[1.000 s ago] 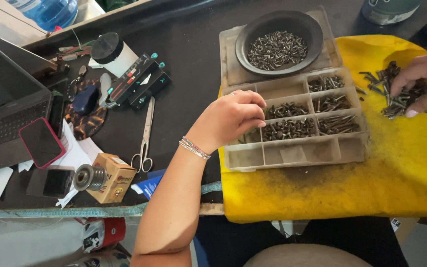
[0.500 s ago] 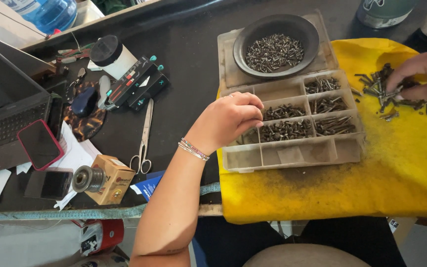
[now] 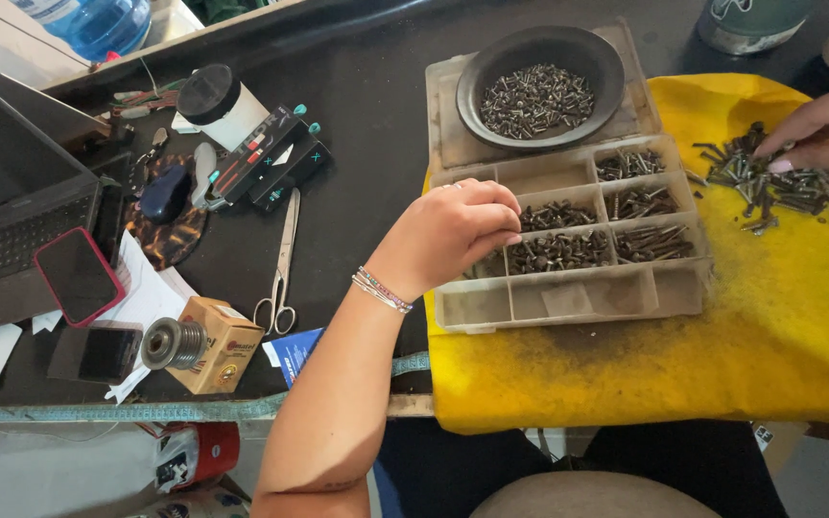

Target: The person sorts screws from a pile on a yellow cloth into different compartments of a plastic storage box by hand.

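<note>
Over the left end of the compartment tray (image 3: 568, 288), the left hand (image 3: 453, 230) hangs with its fingers curled and bunched together, tips turned down; whether they pinch a screw I cannot tell, since the knuckles hide them. At three o'clock from that hand, the middle cells hold sorted dark screws (image 3: 558, 251), and at twelve o'clock a black bowl (image 3: 541, 86) sits full of smaller ones. Far out at two o'clock, the right hand (image 3: 817, 134) rests on a loose screw pile (image 3: 769, 182) on the yellow cloth (image 3: 626, 384), fingers stretched and close together, tips on the heap. Judging by this, sorting into cells looks underway; a next move would need one screw singled out of the heap and matched to its cell. At nine o'clock scissors (image 3: 280, 259) lie untouched
</note>
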